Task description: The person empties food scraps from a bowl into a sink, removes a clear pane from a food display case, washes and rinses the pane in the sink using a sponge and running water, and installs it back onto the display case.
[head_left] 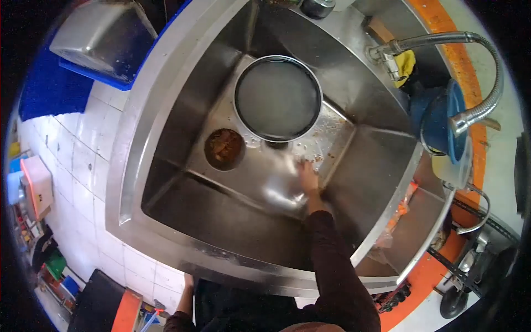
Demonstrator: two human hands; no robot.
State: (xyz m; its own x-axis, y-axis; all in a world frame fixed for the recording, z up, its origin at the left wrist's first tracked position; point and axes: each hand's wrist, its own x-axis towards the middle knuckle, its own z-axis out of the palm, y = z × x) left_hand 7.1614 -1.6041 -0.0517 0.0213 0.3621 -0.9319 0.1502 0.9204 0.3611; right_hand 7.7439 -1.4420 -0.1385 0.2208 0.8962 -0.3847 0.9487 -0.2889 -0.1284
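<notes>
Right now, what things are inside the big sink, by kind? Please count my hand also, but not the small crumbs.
Round metal vessel: 1
Drain hole with food scraps: 1
Right hand: 1
Total: 3

No text, label, brand, number or sign can be read anywhere in the head view; the small dark marks on the pale orange-rimmed box [40, 185] at the left edge are too blurred to make out.
</notes>
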